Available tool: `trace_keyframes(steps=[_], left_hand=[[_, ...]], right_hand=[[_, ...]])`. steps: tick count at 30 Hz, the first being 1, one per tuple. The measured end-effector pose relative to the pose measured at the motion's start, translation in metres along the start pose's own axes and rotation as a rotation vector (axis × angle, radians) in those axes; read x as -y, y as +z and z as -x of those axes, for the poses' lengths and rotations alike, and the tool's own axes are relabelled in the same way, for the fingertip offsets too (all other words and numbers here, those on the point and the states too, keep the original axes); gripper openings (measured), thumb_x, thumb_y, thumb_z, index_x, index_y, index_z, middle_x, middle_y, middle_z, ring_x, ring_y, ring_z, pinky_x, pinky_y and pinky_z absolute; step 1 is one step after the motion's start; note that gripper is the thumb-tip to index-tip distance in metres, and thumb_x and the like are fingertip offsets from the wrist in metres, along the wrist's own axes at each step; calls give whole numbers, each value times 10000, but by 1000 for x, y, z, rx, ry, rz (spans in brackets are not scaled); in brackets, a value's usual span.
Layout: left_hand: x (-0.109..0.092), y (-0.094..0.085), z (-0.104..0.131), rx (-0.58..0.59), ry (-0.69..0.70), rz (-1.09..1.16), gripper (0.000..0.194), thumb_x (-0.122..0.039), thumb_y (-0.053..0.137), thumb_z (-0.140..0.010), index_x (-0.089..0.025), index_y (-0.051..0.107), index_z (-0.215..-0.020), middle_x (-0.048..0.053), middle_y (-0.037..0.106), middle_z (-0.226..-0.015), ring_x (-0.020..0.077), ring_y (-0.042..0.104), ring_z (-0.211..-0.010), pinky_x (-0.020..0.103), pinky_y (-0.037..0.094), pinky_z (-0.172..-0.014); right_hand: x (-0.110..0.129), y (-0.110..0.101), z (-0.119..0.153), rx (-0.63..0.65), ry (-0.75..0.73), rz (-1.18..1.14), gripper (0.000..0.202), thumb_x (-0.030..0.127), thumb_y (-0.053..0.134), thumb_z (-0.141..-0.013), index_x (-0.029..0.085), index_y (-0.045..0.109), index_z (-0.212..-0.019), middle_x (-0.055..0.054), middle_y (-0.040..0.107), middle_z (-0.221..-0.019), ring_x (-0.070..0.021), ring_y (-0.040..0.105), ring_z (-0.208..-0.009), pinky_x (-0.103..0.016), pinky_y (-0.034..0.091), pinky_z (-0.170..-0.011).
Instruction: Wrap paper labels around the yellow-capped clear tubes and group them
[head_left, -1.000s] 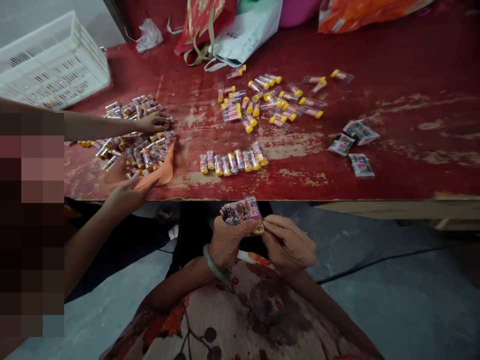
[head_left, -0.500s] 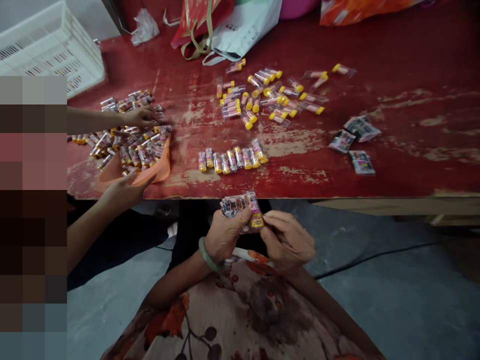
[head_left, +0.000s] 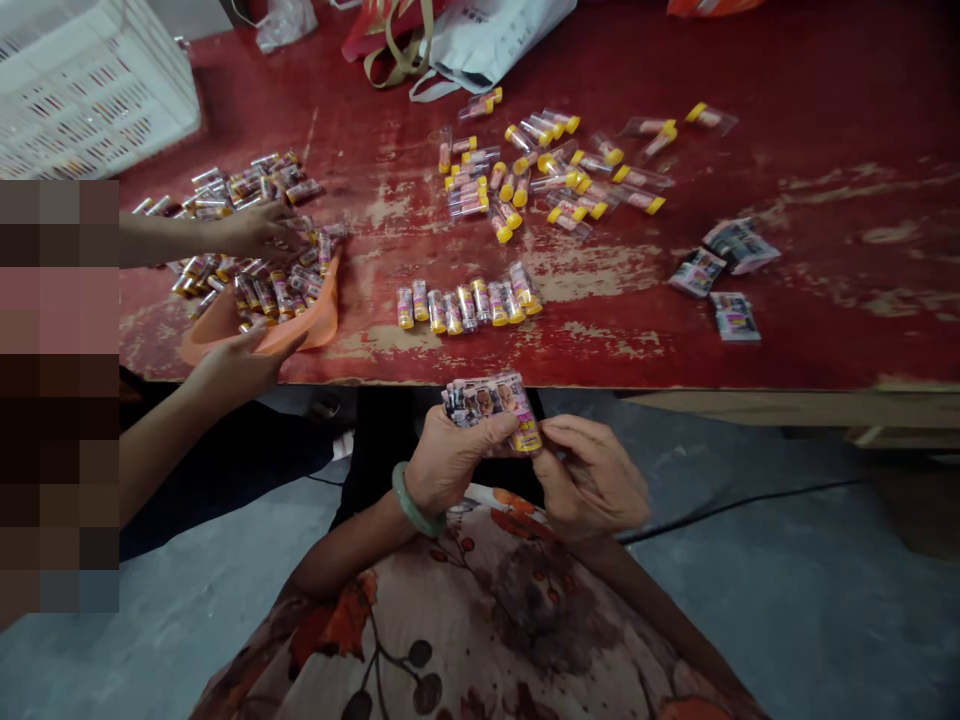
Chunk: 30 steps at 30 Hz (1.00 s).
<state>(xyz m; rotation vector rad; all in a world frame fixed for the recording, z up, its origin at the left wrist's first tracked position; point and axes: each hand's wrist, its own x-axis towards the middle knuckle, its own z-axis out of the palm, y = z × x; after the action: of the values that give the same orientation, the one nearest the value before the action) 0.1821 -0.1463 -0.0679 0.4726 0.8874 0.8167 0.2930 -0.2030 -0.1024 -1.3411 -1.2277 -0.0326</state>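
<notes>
- Left hand [head_left: 442, 462]: its grip clasps a fanned stack of small, flat, glossy printed cards [head_left: 486, 402], thumb on top, just off the front edge of the red, worn-painted tabletop [head_left: 825, 120].
- Right hand [head_left: 598, 478]: fingertips at the stack's lower right corner; whether its grip pinches a card, I cannot tell.
- Near the front edge: a row of clear, yellow-capped plastic tubes with printed labels [head_left: 480, 298].

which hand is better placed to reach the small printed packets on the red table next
Likely the right hand: it is nearer those packets, while the left hand grips a fanned stack of flat printed pieces.
</notes>
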Motion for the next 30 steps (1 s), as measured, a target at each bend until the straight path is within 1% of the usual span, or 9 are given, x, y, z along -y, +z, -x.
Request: trace_keyframes(steps=[4,7,10,14,19,27,30], left_hand=[[0,-1,0,12,2,-2,316,-270,887,-551,-129,738,-791,36,724,-760,149,660,-648,270,562,-650],[1,-1,0,11,10,-10,308,-276,885,-556,-124,734,-777,31,717,-744,138,650,-640,260,560,-645],[3,0,1,1,-12,-3,320,-260,893,-538,-118,727,-772,24,713,-731,131,645,-634,258,560,-642],[5,1,4,-9,-33,24,330,-254,895,-533,-120,725,-781,18,716,-740,130,648,-645,261,564,-645],[8,0,5,-16,-35,21,321,-257,890,-542,-126,721,-782,9,707,-738,127,639,-648,257,557,-634],[14,-2,4,-23,-38,1,318,-255,886,-554,-114,723,-787,20,706,-754,114,622,-653,247,545,-655],[15,-2,5,-24,-33,-6,303,-254,882,-563,-116,725,-784,21,710,-757,115,626,-657,243,543,-658]], right_hand=[[1,0,-1,-2,-11,16,268,105,644,-783,233,680,-1016,-46,693,-908,-180,663,-739,-310,566,-628],[2,-1,-1,45,-52,14,319,85,635,-789,248,669,-1061,-42,697,-961,-183,677,-788,-313,581,-673],[2,-3,0,66,-83,27,347,57,612,-798,257,660,-1078,-27,701,-969,-177,686,-811,-314,589,-704],[3,-4,2,48,-93,16,351,32,589,-801,240,663,-1074,-34,704,-968,-180,689,-815,-323,592,-704],[3,-5,2,71,-111,52,381,13,611,-782,248,657,-1078,-36,711,-964,-190,696,-802,-331,601,-707],[0,-5,9,26,-141,113,410,21,629,-772,254,668,-1107,-20,722,-989,-173,701,-789,-311,592,-730],[-2,-5,12,16,-188,171,416,50,625,-785,264,653,-1141,-19,725,-1004,-174,709,-777,-310,596,-736]])
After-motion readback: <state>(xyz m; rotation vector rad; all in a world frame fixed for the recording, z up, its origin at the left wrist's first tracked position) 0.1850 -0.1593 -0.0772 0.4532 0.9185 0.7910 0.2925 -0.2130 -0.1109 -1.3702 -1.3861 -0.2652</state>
